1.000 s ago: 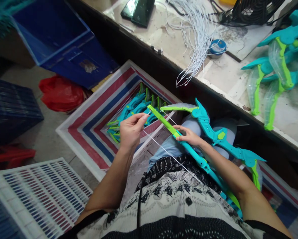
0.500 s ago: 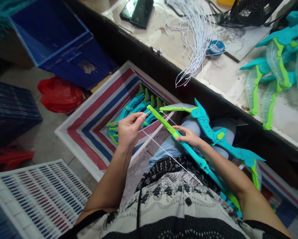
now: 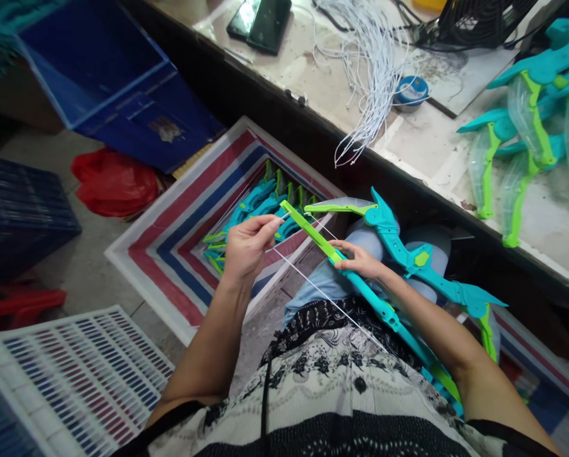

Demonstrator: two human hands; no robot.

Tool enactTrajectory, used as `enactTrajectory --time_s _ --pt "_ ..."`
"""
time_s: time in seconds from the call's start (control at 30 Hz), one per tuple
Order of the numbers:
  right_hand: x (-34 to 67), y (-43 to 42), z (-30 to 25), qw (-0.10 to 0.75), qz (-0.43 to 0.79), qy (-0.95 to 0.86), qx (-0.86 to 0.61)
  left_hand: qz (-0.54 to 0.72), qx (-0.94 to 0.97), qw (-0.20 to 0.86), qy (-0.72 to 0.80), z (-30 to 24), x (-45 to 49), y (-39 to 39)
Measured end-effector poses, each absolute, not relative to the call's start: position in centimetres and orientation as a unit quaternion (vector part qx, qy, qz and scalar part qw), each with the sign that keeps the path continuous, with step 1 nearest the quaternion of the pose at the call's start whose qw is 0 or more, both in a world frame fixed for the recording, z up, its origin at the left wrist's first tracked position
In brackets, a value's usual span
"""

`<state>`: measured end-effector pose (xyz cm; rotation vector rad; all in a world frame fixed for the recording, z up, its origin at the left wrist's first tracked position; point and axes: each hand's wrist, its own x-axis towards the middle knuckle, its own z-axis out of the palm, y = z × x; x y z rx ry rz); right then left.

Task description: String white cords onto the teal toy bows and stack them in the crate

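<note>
A teal and green toy bow (image 3: 384, 311) lies across my lap, its green limb tip pointing up and left. My right hand (image 3: 360, 260) is closed around the limb near the join of green and teal. My left hand (image 3: 247, 247) pinches the end of a white string (image 3: 322, 295) right by the green tip. The string runs taut from there down toward my waist. A second teal bow (image 3: 422, 263) rests on my knees behind the first.
A striped woven bag (image 3: 170, 247) on the floor holds several teal bows. The workbench (image 3: 427, 146) carries a bundle of white strings (image 3: 374, 76), a tape roll (image 3: 410, 92), phones (image 3: 260, 19) and more bows (image 3: 526, 120). Blue crates (image 3: 98, 70) stand at the left.
Hardly anything moves: my left hand shifts a touch at the bow tip while both hands keep their grips.
</note>
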<state>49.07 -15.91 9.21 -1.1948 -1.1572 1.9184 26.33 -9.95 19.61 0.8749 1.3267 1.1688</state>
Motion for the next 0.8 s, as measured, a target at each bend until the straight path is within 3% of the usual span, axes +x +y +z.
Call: enactTrajectory --time_s 0.8 --pt "48.9 -16.0 9.2 0.310 0.724 -0.418 -0.454 0.496 0.385 0.541 0.559 18.1 26.1 -9.3"
